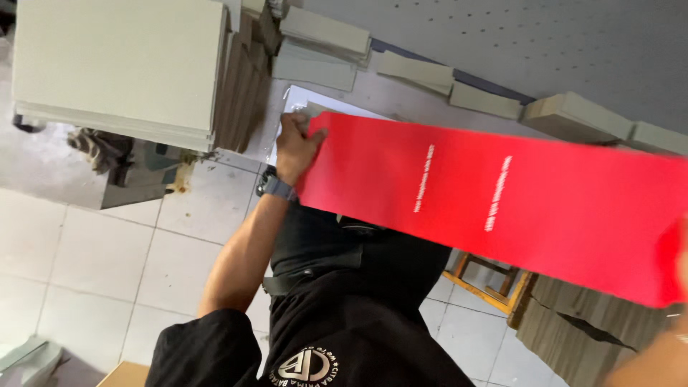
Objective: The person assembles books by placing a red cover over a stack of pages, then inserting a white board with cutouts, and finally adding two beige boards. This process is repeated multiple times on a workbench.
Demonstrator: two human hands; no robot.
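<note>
A long red sheet (502, 193) with two short lines of white print stretches across the view, held above a grey work surface. My left hand (295, 147) grips its left end, thumb on top; a dark watch sits on that wrist. My right hand (679, 261) is blurred at the frame's right edge and holds the sheet's right end, with its forearm low in the right corner. A white sheet (297, 97) lies partly under the red sheet's left end.
A tall stack of grey boards (122, 64) stands at the upper left. Smaller grey board pieces (322, 43) and several grey strips (573, 115) lie along the perforated grey surface (537, 43). A wooden stool (487, 283) and brown cardboard (580, 330) stand on the tiled floor.
</note>
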